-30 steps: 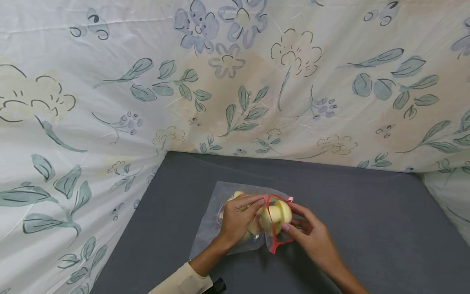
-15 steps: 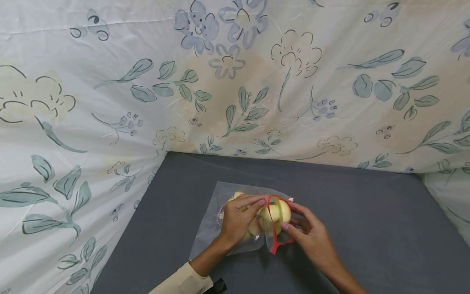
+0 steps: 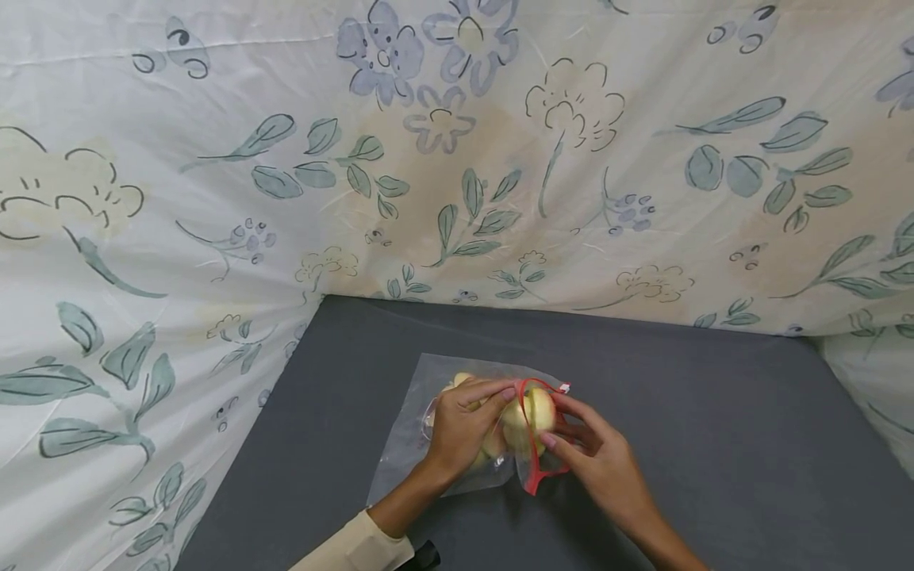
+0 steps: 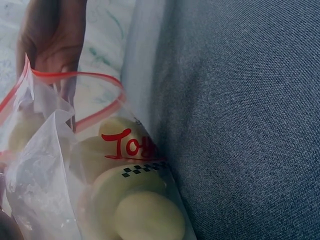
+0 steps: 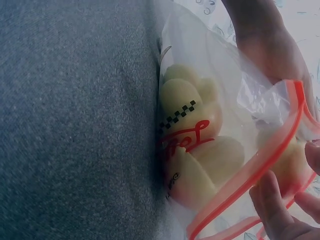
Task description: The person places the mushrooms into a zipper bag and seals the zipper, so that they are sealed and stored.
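A clear plastic zip bag (image 3: 410, 444) with a red zipper lies on the dark table, holding several pale yellow pieces like cut apple (image 4: 150, 215). My left hand (image 3: 457, 424) pinches the upper edge of its mouth between thumb and fingers. At the red-rimmed opening, my right hand (image 3: 603, 456) holds a pale yellow apple piece (image 3: 543, 408) with reddish skin, thumb on the near side and fingers on the far side. Red lettering and a black checker strip show on the bag in the left wrist view. From the right wrist, red zipper (image 5: 250, 175) crosses in front of the fruit.
Dark grey cloth (image 3: 714, 420) covers the table. A white floral curtain (image 3: 457, 159) hangs behind it and along the left side. A black object (image 3: 426, 555) shows beside the cream left sleeve (image 3: 357, 543).
My right hand has moved slightly left, carrying the apple piece further into the bag's mouth, and the piece has turned to show more red skin. The left hand stays in place.
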The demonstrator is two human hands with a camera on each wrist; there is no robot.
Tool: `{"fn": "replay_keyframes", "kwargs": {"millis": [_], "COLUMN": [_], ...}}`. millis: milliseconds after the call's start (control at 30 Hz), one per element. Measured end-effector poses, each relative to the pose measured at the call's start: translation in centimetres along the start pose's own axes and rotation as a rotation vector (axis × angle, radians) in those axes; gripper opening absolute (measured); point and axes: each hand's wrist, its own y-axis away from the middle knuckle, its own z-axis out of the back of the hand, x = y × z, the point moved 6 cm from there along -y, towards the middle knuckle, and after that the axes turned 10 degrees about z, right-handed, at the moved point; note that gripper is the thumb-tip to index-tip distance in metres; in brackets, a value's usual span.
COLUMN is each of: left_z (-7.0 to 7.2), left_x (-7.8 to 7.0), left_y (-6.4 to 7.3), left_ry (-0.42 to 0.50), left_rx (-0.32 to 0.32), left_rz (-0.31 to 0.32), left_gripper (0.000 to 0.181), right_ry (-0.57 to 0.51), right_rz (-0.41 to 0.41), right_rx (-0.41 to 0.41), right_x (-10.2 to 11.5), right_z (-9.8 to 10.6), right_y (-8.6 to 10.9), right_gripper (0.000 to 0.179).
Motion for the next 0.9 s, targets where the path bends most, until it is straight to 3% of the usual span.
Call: {"fn": "replay_keyframes", "kwargs": {"millis": [467, 667, 900], "left_z": [-0.1, -0.1, -0.1], "left_x": [-0.2, -0.2, -0.2], "left_y": [0.0, 0.0, 0.0], "left_ry": [-0.013, -0.019, -0.020], "left_rx": [0.011, 0.018, 0.022], "left_rz": [0.012, -0.007, -0.002], "left_gripper": [0.017, 0.019, 0.019], "right_ry": [-0.061, -0.077, -0.097], "right_rz": [-0.039, 0.037, 0.059], "right_rx": [0.116, 0.161, 0.199], "right_x": [-0.3, -0.1, 0.1], "right_z": [-1.1, -1.3, -1.4], "right_y": [0.2, 0.3, 0.4], "right_gripper": [0.046, 0.047, 0.047]}}
